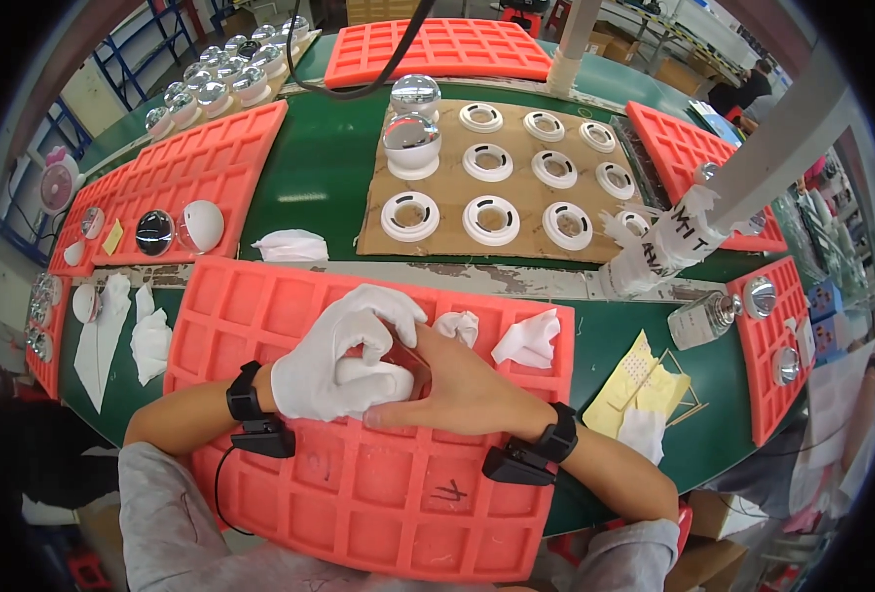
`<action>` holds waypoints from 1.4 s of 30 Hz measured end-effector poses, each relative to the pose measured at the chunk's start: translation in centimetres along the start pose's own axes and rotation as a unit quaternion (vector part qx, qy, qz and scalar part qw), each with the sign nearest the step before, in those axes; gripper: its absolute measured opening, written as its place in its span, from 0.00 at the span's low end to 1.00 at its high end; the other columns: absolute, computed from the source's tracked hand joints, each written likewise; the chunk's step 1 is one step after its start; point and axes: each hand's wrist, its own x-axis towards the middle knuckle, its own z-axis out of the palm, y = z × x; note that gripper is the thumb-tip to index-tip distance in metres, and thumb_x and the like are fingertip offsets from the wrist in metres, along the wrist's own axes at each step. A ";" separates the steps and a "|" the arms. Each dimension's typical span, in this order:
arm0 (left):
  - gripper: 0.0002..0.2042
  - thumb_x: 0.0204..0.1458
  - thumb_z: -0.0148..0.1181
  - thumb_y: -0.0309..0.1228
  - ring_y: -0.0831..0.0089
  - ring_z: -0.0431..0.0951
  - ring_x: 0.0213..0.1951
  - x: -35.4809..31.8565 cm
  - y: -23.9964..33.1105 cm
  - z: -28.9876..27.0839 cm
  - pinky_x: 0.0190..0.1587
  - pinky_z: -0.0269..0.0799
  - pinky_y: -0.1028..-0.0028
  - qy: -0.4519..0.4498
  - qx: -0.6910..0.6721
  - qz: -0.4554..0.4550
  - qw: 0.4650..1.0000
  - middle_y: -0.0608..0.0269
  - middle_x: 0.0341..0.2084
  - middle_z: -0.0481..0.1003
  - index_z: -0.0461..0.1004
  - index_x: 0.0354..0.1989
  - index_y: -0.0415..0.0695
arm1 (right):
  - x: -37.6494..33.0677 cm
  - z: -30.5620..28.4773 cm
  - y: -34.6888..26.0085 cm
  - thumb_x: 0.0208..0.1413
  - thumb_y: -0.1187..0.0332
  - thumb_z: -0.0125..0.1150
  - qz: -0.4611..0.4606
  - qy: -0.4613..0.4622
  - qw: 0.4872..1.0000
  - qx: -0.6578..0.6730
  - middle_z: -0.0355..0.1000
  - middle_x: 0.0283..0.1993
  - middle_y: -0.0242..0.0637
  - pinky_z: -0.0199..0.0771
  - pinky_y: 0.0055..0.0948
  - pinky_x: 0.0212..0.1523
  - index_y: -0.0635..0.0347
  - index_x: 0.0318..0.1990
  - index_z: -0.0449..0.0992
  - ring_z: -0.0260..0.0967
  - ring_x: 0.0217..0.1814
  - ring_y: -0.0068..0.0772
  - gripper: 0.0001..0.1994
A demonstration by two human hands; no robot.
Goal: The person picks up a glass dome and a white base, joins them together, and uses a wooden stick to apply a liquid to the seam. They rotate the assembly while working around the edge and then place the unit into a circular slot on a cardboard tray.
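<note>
My left hand [344, 355], in a white glove, and my bare right hand [462, 385] meet over the middle of a red foam tray. Between them they hold a shiny dome [410, 362], mostly covered by the fingers. The fingers of both hands curve round it. Just beyond my right hand, a crumpled white cloth [457, 327] lies on the red compartment tray [378, 474]. A second white cloth [528, 339] is by the tray's far right corner.
Ahead, a cardboard sheet [388, 202] carries several white rings [488, 219] and two mirrored domes on white bases [412, 148]. Red trays flank both sides. A glass bottle [702, 322], yellow sandpaper sheets [627, 385] and a taped post [669, 242] stand or lie right.
</note>
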 end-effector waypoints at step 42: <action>0.23 0.72 0.35 0.50 0.63 0.73 0.42 -0.6 0.3 0.2 0.50 0.70 0.64 0.070 -0.039 -0.027 0.996 0.55 0.37 0.70 0.63 0.31 0.47 | 0.2 0.4 -0.8 0.51 0.56 0.77 0.047 -0.007 0.999 -0.008 0.69 0.61 0.44 0.73 0.34 0.58 0.64 0.70 0.59 0.70 0.60 0.35 0.43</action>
